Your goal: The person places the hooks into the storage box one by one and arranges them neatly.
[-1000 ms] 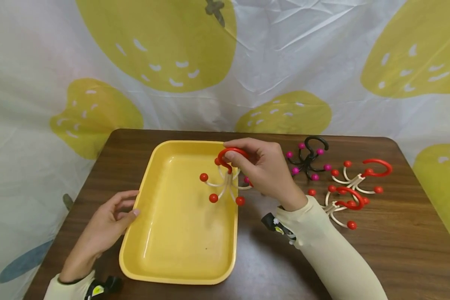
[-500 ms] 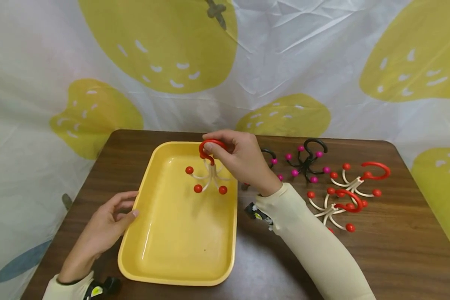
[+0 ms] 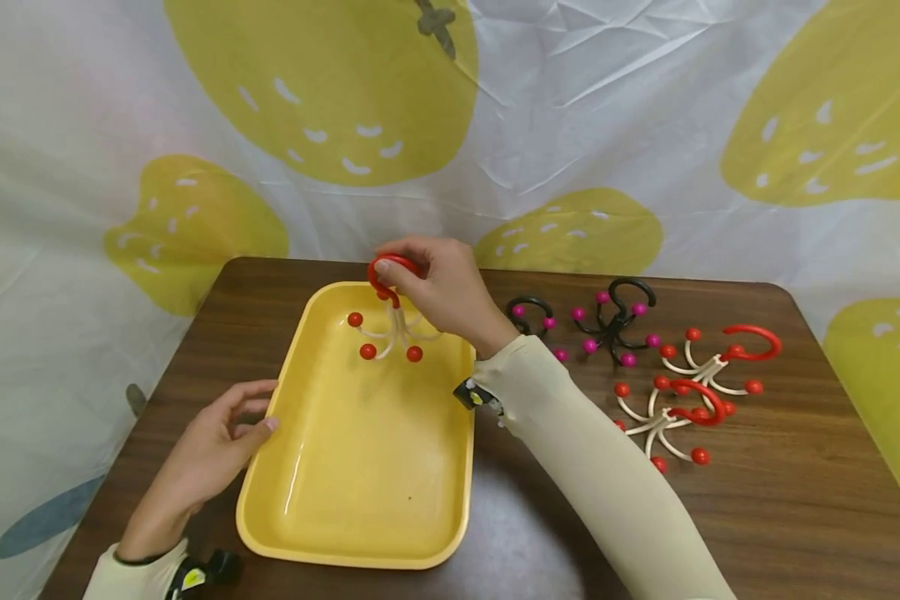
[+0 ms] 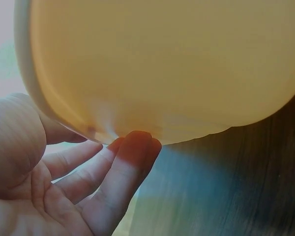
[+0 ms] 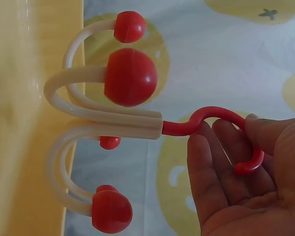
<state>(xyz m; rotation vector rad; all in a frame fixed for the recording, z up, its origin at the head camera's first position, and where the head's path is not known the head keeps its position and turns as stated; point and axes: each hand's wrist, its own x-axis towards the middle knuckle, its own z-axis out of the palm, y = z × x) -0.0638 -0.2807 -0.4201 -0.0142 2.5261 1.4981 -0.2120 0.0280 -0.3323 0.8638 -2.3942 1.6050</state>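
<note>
My right hand (image 3: pixel 444 287) pinches the red hook of a multi-arm hanger (image 3: pixel 396 329) between thumb and fingers. The hanger is upright, with cream arms that curve up to red balls, and hangs over the far part of a yellow tray (image 3: pixel 467 467). In the right wrist view, the red hook (image 5: pixel 221 109) curls through the fingers and the cream stem points away from the palm. My left hand (image 3: pixel 213 446) holds the tray's left side, its thumb on the rim and its fingertips (image 4: pixel 137 142) against the outer wall.
Right of the tray lie two black hangers with pink balls, one (image 3: pixel 528 310) near the rim and another (image 3: pixel 613 325) beyond it. Two red-and-cream hangers, one farther back (image 3: pixel 708 367) and one nearer (image 3: pixel 663 421), lie at the right on the wooden table (image 3: pixel 795 517). A lemon-print cloth (image 3: pixel 525 108) hangs behind.
My right hand has carried the red-and-cream hanger leftward and away, from the tray's right rim to over its far part. The left hand has stayed at the tray's side.
</note>
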